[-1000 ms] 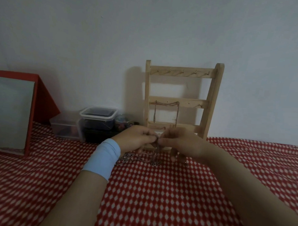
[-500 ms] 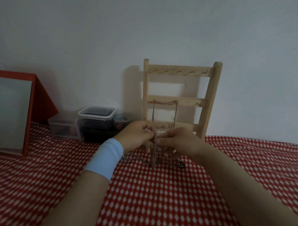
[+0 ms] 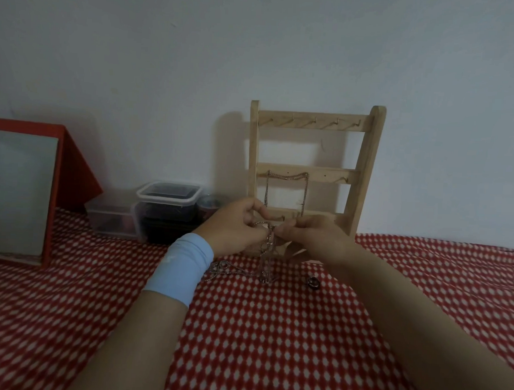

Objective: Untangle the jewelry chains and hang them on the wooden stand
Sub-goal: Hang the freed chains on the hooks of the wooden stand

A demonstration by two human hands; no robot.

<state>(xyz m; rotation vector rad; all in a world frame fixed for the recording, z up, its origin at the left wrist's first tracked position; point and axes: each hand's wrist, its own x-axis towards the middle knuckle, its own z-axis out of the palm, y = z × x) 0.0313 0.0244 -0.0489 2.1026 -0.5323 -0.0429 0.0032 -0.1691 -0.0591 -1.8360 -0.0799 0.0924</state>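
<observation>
Tangled thin silver metal chains (image 3: 266,255), 1 bunch, in front of pale wooden ladder-shaped stand (image 3: 365,170): likely light, limp, slippery; left hand (image 3: 233,229) and right hand (image 3: 313,236) both pinch its top; grip beside the knot.

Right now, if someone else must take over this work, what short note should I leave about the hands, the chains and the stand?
Left hand: grip pinches the tangled silver metal chains at the top.
Right hand: pinches the same bundle beside it.
The bundle hangs down to the red-and-white checked cloth, where more chain lies near the left wrist.
Done: one thin metal chain hangs on the middle bar of the pale wooden ladder-shaped stand.
Left: untangle the held bundle, hang each chain on free hooks.
</observation>
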